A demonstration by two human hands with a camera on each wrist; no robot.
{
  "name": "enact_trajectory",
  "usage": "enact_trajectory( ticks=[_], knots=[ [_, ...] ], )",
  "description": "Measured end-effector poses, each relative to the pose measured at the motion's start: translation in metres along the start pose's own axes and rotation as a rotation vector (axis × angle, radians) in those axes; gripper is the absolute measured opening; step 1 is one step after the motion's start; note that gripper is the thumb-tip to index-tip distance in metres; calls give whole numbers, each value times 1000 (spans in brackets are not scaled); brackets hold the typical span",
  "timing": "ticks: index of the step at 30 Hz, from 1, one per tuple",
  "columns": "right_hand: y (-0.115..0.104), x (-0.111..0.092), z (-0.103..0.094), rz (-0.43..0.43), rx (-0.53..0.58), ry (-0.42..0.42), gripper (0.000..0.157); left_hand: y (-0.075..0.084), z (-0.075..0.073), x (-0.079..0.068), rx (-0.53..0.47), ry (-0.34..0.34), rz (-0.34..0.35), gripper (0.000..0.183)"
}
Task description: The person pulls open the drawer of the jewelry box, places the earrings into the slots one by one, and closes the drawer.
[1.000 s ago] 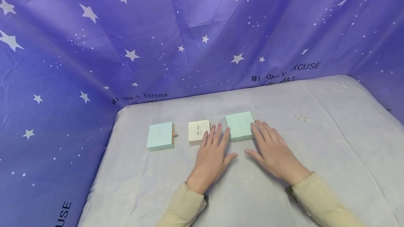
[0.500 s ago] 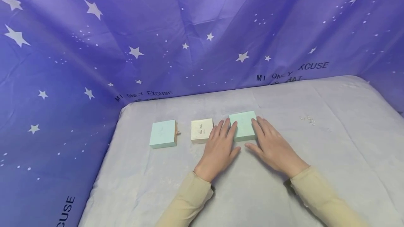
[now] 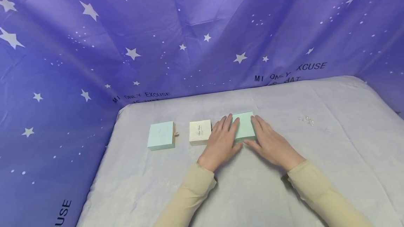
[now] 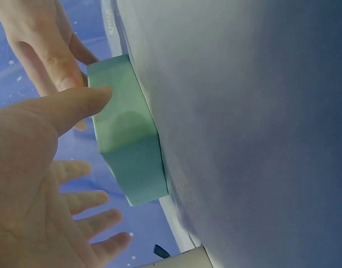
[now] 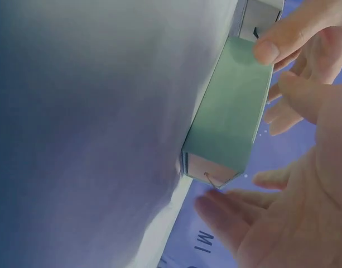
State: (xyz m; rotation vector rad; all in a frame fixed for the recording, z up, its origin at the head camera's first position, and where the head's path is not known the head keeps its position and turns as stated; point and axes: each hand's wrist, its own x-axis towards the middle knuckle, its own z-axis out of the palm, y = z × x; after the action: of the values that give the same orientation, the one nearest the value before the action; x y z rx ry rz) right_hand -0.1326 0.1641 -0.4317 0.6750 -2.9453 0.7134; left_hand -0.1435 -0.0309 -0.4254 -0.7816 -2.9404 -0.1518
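A mint-green box point(image 3: 245, 128) lies on the cloth between both hands. My left hand point(image 3: 221, 143) is at its left side, fingers extended and overlapping its left edge. My right hand point(image 3: 274, 145) is along its right side, also with straight fingers. The left wrist view shows the left thumb point(image 4: 84, 105) in front of the box's near side. In the right wrist view, a thin pull tab point(image 5: 210, 180) sticks out of the box's pinkish end, close to the right fingertips point(image 5: 218, 215). Left of my left hand sits a cream box point(image 3: 199, 132) with dark lettering.
A pale blue box point(image 3: 161, 136) with a small ribbon tab point(image 3: 177, 134) stands farther left. Several small clear pieces point(image 3: 307, 120) lie on the grey cloth point(image 3: 246, 195) at the right. A purple star-printed curtain point(image 3: 195, 16) hangs behind.
My left hand has moved right, from beside the cream box to the mint-green box's left edge. My right hand has shifted slightly left. The boxes stay put.
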Motion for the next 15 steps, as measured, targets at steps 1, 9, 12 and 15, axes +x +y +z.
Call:
enact_trajectory(
  ticks=[1,9,12,15],
  knots=[
    [0,1,0,9,6,-13,80,-1,0,2,0,1,5,76],
    [4,6,0,44,27,-66,81,-5,1,13,-34,-20,23,74],
    [5,7,0,46,30,-83,82,-7,2,15,-52,-55,27,73],
    [4,9,0,44,35,-95,82,-10,4,16,-71,-71,31,72]
  ],
)
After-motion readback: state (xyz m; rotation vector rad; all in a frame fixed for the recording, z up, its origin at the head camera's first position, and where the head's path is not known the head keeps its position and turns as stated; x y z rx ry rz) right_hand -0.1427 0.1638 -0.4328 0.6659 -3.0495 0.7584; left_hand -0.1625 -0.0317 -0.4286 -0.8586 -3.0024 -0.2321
